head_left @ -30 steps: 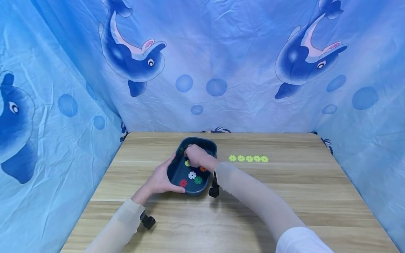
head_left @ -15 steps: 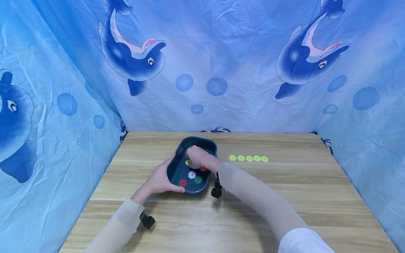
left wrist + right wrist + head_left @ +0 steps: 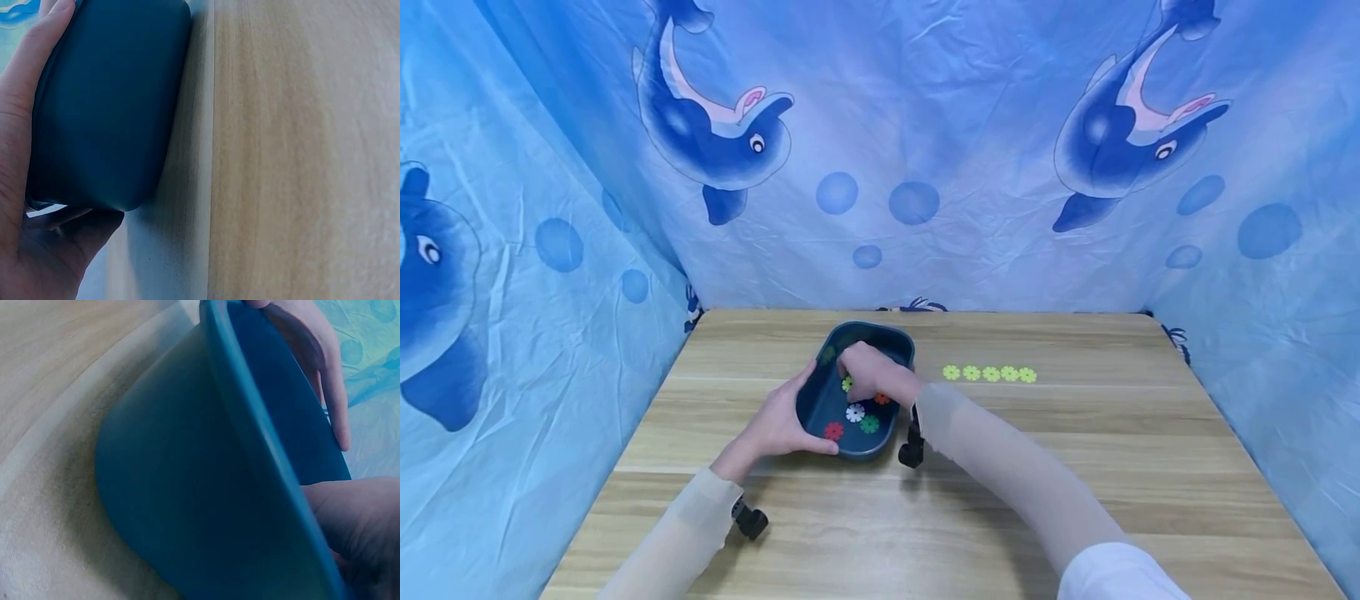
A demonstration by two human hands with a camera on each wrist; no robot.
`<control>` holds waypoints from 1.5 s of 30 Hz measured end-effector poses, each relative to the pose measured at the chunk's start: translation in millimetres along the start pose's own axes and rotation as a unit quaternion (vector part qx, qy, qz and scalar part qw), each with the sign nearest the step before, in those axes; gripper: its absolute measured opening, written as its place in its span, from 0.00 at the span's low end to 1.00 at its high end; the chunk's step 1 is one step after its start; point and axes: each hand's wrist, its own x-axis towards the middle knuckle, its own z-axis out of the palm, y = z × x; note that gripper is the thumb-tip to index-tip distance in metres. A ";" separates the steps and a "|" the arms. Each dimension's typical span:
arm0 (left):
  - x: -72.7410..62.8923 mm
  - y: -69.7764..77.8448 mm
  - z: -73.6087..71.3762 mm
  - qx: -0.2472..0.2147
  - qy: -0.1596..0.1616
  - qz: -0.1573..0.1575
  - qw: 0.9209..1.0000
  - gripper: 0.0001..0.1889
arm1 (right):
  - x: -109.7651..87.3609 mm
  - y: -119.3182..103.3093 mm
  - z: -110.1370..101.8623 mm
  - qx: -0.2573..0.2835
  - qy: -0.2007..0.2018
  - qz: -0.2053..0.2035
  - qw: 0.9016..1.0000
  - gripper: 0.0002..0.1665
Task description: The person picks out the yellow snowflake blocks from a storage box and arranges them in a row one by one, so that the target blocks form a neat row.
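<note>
We see the left hand (image 3: pixel 781 422), half spread, clasping a dark-blue rounded plastic tub (image 3: pixel 883 335); multicoloured flower-shaped plastic discs (image 3: pixel 855 412) lie inside. The right hand (image 3: pixel 868 371) curls among them; we cannot tell whether it holds any. From such crowding, we judge, 2 may lift together.

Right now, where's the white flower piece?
In the head view, the white flower piece lies inside the blue tray, right of the red piece and just left of the green piece.
</note>
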 end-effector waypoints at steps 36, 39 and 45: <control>-0.5 4.4 0.4 -0.005 0.001 -0.030 1.000 0.80 | -53.2 90.2 -69.2 0.015 0.123 0.000 0.992 0.18; -1.1 4.4 -0.1 -0.006 0.000 -0.034 0.999 0.79 | -60.1 104.7 -69.7 0.026 0.125 0.008 0.992 0.19; -1.0 4.7 -0.5 -0.006 -0.002 -0.034 0.999 0.79 | -80.9 135.4 -71.2 0.036 0.119 0.034 0.992 0.23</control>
